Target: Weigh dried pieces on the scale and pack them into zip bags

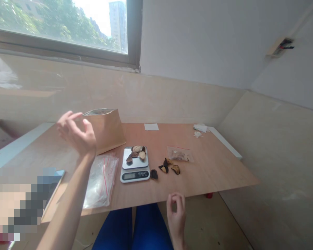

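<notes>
My left hand (77,133) is raised at the left, in front of the open brown kraft bag (106,130). Its fingers are apart and nothing shows in them. Low at the table's front edge, my right hand (176,211) has its fingers curled to the thumb, with a gap inside the curl and nothing visible held. Several dried, dark-rimmed pieces (142,155) lie on the plate of a white kitchen scale (135,175); its display digits are too small to read. More dark dried pieces (175,169) lie right of the scale.
Clear zip bags (100,184) lie left of the scale. A small filled zip bag (179,153) is on the right. A white paper (151,127) and crumpled white wrappers (200,128) lie at the back. A blurred-out object (28,198) is at the left edge.
</notes>
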